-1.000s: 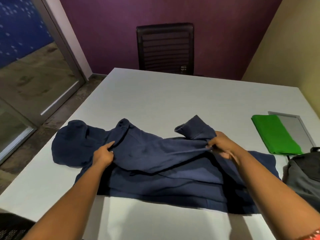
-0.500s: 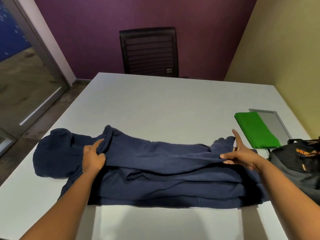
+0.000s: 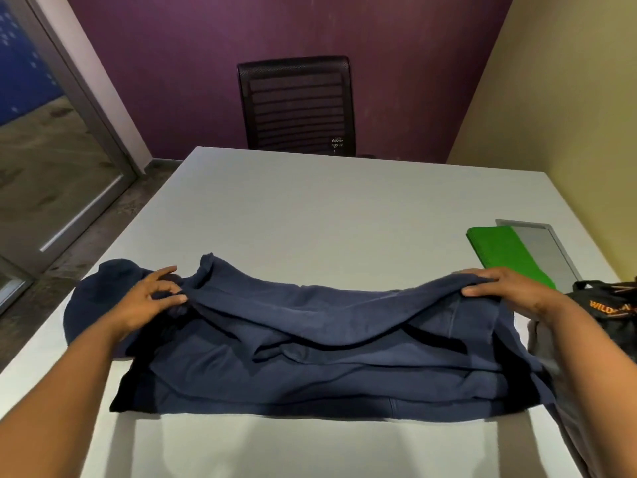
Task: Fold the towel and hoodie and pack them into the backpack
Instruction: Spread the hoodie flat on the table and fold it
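Here the navy hoodie point(image 3: 310, 346) lies half-folded lengthwise, its top layer pinched by left hand point(image 3: 151, 298) and right hand point(image 3: 506, 288).

Hoodie point(image 3: 310, 343) under my fingers: soft matt fleece-like cloth. Towel point(image 3: 506, 257): matt cloth, fine nap. Counter point(image 3: 327, 215): smooth, matt. Backpack point(image 3: 610, 312): slightly shiny woven fabric. Chair point(image 3: 296, 105): mesh back.

purple wall point(image 3: 206, 81) | black chair point(image 3: 296, 108) | white table point(image 3: 310, 208) | glass door point(image 3: 51, 160)
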The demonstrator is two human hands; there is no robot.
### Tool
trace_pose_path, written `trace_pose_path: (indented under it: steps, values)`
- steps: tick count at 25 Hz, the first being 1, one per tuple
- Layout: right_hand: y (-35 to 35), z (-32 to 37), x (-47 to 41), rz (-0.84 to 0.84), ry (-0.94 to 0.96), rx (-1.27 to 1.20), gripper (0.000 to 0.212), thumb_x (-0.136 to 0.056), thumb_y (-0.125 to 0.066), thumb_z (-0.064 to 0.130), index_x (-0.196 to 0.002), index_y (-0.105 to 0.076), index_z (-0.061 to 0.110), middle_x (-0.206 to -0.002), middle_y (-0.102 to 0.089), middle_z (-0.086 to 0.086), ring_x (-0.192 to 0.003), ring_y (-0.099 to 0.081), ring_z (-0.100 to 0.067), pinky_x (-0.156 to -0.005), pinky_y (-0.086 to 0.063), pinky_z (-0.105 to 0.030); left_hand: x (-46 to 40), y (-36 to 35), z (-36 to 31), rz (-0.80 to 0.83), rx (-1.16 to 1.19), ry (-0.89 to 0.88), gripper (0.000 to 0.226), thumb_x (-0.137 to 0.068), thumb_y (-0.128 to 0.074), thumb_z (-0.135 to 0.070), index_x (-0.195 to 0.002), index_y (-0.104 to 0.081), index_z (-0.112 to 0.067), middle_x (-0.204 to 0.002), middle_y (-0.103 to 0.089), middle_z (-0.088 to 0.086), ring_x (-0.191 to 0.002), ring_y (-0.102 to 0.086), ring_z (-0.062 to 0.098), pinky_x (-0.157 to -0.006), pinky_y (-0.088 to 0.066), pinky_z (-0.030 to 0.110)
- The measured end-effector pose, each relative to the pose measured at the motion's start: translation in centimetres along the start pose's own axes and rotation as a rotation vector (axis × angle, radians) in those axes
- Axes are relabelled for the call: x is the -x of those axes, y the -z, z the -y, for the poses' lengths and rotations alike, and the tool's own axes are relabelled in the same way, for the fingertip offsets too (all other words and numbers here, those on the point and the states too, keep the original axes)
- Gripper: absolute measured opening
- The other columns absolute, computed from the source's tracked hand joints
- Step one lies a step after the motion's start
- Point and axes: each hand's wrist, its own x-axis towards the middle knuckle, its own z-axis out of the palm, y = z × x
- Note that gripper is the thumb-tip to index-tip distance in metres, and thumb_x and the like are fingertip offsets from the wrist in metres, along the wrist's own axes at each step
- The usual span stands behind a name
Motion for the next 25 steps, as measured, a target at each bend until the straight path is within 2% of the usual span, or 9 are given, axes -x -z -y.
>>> trace_pose_path:
  steps: [1, 4, 8, 11, 14, 17, 20, 22, 25]
  values:
    - [0.2, 0.6, 0.7, 0.019, -0.012, -0.201, 0.008, -0.068, -0.080, 0.020, -0.069, -0.078, 0.013, -0.081, -0.074, -0.005, -0.070, -0.070, -0.012, -0.061, -0.055, -0.017, -0.2, 0.8, -0.4, 0.032, 0.108, 0.005, 0.013, -0.086, -0.060, 0.000, -0.094, -0.066, 0.007, -0.137, -0.041, -0.008, -0.126, -0.039, 0.013, -0.109, -0.026, 0.031]
    - [2.2, 0.1, 1.1, -0.090, 0.008, -0.416, 0.051, -0.095, -0.039, 0.002, -0.062, -0.076, 0.013, -0.061, -0.071, -0.004, -0.052, -0.067, -0.010, -0.049, -0.055, -0.018, -1.0, 1.5, -1.4, 0.051, 0.383, 0.030, 0.025, -0.093, -0.046, -0.002, -0.103, -0.068, -0.008, -0.124, -0.056, -0.007, -0.123, -0.042, 0.008, -0.110, -0.025, 0.030]
    - [3.5, -1.3, 1.3, -0.176, -0.097, -0.402, 0.020, -0.081, -0.066, 0.008, -0.063, -0.075, 0.006, -0.066, -0.073, -0.009, -0.051, -0.068, -0.014, -0.049, -0.056, -0.021, -2.7, -0.2, -1.6, -0.088, 0.388, 0.043, 0.039, -0.095, -0.042, -0.002, -0.066, -0.061, -0.017, -0.065, -0.063, -0.006, -0.070, -0.056, 0.008, -0.070, -0.044, 0.019]
    - [4.1, -3.4, 0.7, -0.150, -0.298, -0.163, 0.019, -0.089, -0.055, 0.004, -0.081, -0.072, 0.004, -0.091, -0.072, -0.016, -0.060, -0.071, -0.016, -0.054, -0.057, -0.022, -4.1, -1.7, -0.3, 0.000, -0.211, 0.081, 0.024, -0.095, -0.051, -0.019, -0.073, -0.060, -0.021, -0.080, -0.064, 0.003, -0.087, -0.056, 0.023, -0.079, -0.038, 0.035]
    - [3.6, -4.7, -0.4, -0.201, -0.354, 0.180, 0.015, -0.091, -0.057, 0.009, -0.082, -0.067, 0.002, -0.084, -0.072, -0.015, -0.062, -0.068, -0.015, -0.053, -0.051, -0.018, -4.1, -3.3, 0.7, 0.009, -0.605, 0.149, 0.014, -0.090, -0.057, -0.032, -0.075, -0.060, -0.033, -0.098, -0.064, 0.002, -0.106, -0.053, 0.029, -0.083, -0.035, 0.037]
    - [2.5, -5.6, -2.0, -0.268, -0.299, 0.510, 0.011, -0.088, -0.063, 0.013, -0.087, -0.068, 0.003, -0.095, -0.068, -0.015, -0.082, -0.057, -0.018, -0.060, -0.040, -0.022, -3.4, -6.8, -0.2, -0.297, -0.415, 0.193, 0.011, -0.086, -0.062, -0.022, -0.097, -0.063, -0.017, -0.120, -0.052, 0.015, -0.117, -0.041, 0.039, -0.094, -0.034, 0.048]
    - [1.5, -5.7, -2.2, -0.233, -0.187, 0.146, 0.032, -0.068, -0.082, 0.030, -0.082, -0.064, 0.006, -0.091, -0.071, -0.013, -0.072, -0.063, -0.020, -0.058, -0.048, -0.021, -1.9, -9.9, -1.8, -0.604, -0.129, 0.246, 0.031, -0.088, -0.060, -0.023, -0.113, -0.058, -0.005, -0.127, -0.050, 0.020, -0.121, -0.038, 0.041, -0.098, -0.031, 0.054]
    - [1.6, -5.9, -2.3, -0.178, -0.123, -0.164, 0.078, -0.030, -0.089, 0.056, -0.089, -0.065, 0.010, -0.081, -0.074, -0.002, -0.068, -0.069, -0.011, -0.058, -0.055, -0.019, -1.7, -10.9, -1.7, -0.479, -0.327, 0.068, 0.024, -0.089, -0.057, -0.033, -0.102, -0.066, -0.014, -0.122, -0.058, 0.007, -0.124, -0.041, 0.032, -0.103, -0.020, 0.048]
    - [2.1, -5.7, -2.1, -0.197, 0.000, -0.301, 0.090, -0.023, -0.087, 0.062, -0.096, -0.064, 0.014, -0.078, -0.075, 0.002, -0.068, -0.070, -0.007, -0.057, -0.056, -0.018, -2.3, -10.2, -1.3, -0.076, -0.512, -0.164, 0.015, -0.089, -0.053, -0.040, -0.076, -0.059, -0.038, -0.091, -0.066, -0.007, -0.106, -0.056, 0.019, -0.104, -0.013, 0.038]
